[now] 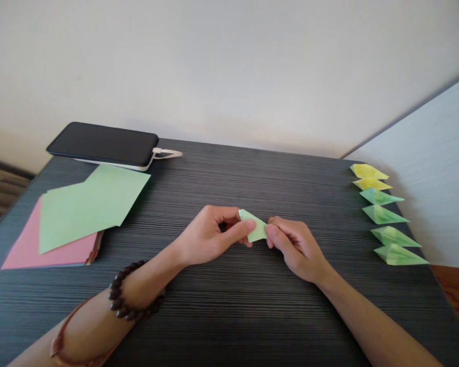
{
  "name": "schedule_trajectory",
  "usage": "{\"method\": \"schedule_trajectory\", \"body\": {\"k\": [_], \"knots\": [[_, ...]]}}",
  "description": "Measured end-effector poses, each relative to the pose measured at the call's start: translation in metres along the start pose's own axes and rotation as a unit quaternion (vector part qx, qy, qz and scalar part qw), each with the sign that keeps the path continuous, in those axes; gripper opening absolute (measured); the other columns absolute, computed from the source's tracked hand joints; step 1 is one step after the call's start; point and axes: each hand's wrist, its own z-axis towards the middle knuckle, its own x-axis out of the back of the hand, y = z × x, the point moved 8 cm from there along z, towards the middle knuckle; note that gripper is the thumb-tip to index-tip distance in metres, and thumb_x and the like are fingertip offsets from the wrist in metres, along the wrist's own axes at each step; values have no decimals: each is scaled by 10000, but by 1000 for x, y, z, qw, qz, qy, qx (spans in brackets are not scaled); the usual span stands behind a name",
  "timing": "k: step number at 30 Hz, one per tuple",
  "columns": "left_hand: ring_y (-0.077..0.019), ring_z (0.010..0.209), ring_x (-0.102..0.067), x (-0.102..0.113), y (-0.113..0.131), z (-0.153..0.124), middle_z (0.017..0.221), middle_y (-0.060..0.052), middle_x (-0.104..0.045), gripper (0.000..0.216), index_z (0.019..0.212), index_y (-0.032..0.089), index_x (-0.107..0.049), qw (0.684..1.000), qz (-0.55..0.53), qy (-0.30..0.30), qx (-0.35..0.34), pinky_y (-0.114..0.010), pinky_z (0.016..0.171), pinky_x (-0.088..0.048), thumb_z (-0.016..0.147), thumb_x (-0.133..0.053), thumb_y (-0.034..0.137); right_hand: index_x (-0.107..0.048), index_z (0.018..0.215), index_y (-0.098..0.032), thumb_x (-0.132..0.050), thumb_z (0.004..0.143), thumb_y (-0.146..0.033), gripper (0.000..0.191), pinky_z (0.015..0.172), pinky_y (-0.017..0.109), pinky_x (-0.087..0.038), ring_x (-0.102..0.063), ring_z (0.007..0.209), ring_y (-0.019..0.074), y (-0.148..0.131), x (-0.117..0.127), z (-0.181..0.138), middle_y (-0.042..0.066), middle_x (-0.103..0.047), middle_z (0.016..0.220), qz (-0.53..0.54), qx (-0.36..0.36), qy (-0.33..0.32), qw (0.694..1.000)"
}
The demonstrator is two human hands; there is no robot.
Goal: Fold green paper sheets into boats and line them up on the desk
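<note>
A small piece of folded light green paper (257,232) is held between both hands above the dark table, near the middle of the head view. My left hand (210,235) pinches it with the thumb lying across its front and the fingers behind. The right-hand corner of the paper is gripped between the thumb and fingertips of my right hand (296,247). Part of the paper is hidden under the fingers. Dark beads circle my left wrist.
Sheets of green paper (80,209) lie on a pink stack (30,244) at the left. Behind them rests a phone (103,142) with a white cable (170,153). Several folded yellow (371,172) and green paper pieces (396,237) line the right edge of the striped table (229,316).
</note>
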Motion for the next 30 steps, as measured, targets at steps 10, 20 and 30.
{"method": "schedule_trajectory", "body": {"k": [10,20,30], "knots": [[-88,595,-476,5,4,-2,650,9,-601,364,702,132,-639,999,40,22,-23,-214,559,-352,920,-446,352,-439,603,-177,-412,930,-252,337,579,275,-299,-390,566,102,-5,-2,1,-25,-416,580,-8,34,-21,999],[-123,688,-567,9,4,-2,719,-18,-661,363,712,135,-652,999,12,33,-16,-219,659,-425,921,-445,348,-452,581,-186,-329,964,-344,432,537,280,-292,-389,527,108,1,3,1,-22,-416,551,88,14,-19,996],[-112,679,-576,8,-4,-3,795,-15,-655,280,996,166,-649,998,-15,55,-13,-206,608,-440,830,-607,387,-447,621,-185,-426,917,-248,303,526,262,-295,-388,532,94,-2,4,-1,-29,-424,587,24,29,8,999]]}}
